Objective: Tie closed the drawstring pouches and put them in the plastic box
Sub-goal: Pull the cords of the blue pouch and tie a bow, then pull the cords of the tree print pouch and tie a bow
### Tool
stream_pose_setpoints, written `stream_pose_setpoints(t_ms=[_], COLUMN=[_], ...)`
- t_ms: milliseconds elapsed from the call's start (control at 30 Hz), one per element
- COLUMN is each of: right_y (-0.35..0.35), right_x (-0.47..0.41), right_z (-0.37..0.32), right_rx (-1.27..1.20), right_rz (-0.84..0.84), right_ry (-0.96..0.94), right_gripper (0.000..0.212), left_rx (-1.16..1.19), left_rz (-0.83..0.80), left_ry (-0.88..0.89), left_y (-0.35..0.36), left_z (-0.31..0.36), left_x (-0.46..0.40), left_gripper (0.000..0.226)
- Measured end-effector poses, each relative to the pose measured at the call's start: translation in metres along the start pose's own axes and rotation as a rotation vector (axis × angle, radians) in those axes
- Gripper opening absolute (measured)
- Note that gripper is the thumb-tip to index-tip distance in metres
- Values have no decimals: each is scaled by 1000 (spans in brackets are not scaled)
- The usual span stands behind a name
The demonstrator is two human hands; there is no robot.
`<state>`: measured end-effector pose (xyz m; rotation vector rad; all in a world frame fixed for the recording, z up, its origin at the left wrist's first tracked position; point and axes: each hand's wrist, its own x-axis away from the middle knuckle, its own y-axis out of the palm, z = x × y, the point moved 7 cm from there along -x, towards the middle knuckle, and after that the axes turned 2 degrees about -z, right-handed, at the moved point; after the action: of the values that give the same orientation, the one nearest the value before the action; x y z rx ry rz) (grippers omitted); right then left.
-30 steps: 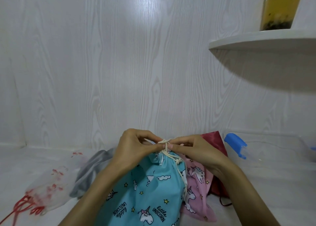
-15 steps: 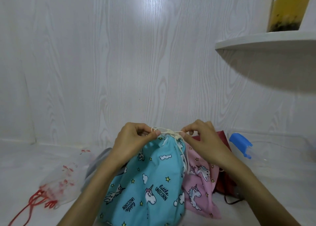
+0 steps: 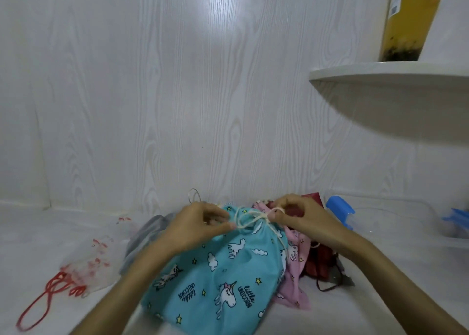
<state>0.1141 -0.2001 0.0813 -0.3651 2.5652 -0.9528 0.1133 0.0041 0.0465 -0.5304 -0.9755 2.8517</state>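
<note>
Head view: I am pinching the cream drawstring [image 3: 250,219] with both hands, left hand [image 3: 200,224] and right hand [image 3: 295,218] flanking the gathered neck of the blue unicorn pouch [image 3: 215,279]. Its long axis is running toward me. Clear plastic box [image 3: 396,223] is lying off to the right, nearer my right hand.

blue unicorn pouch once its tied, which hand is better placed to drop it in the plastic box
Probably the right hand: the plastic box sits just past it on the right, while the left hand is across the blue unicorn pouch.
</note>
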Motion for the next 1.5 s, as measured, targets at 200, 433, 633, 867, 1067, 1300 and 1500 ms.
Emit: stream_pose_setpoints(t_ms=[200, 433, 633, 867, 1067, 1300, 1500], right_y=[49, 98, 87, -20, -136, -207, -175], right_x=[44, 57, 56, 52, 55, 70, 63], right_z=[8, 4, -22, -66, -66, -10, 117], right_rx=[-24, 689, 471, -324, -125, 523, 275], right_rz=[-399, -281, -130, -136, 329, 838, 234], right_ry=[91, -80, -251, -97, -150, -149, 321], right_gripper=[127, 114, 46, 40, 41, 41, 39], left_rx=[-561, -735, -654, 83, 408, 672, -377], left_rz=[-180, -66, -43, -28, 18, -283, -422], left_ry=[24, -125, -103, -275, -191, -38, 104], left_y=[-7, 9, -17, -62, -26, 118, 213], left_z=[-34, -42, -11, 64, 159, 215, 180], left_x=[64, 84, 77, 30, -40, -92, -114], left_gripper=[134, 88, 22, 27, 10, 24, 46])
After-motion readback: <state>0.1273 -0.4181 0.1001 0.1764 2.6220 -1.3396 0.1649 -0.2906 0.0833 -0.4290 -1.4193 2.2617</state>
